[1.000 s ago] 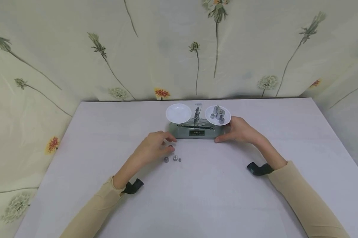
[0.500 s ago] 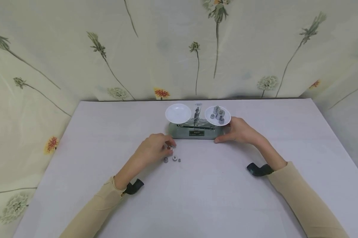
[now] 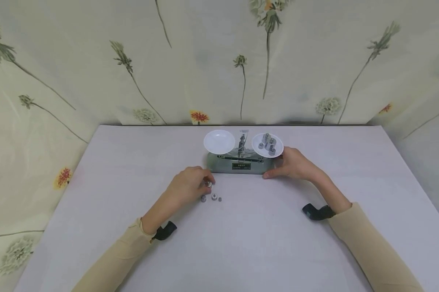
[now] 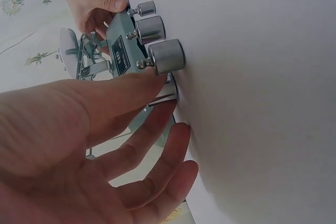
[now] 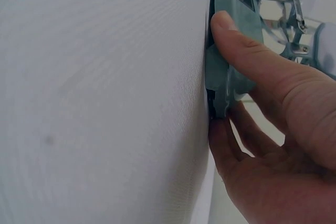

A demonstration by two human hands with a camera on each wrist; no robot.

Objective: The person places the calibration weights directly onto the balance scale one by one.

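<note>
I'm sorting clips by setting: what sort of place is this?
Probably an indoor tabletop set up for a demonstration: a pale table, a flower-printed backdrop behind it, and a balance scale with metal weights.

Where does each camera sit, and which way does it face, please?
Head: on the person's head, facing forward and down over the table and balance scale; both sleeves, left hand and right hand show.
Left wrist: on that wrist, facing the metal weights, with the left hand close and the right hand beyond.
Right wrist: on that wrist, facing the balance scale's end; only the right hand shows.
Shared: head and left wrist both show both hands, the balance scale and metal weights.
</note>
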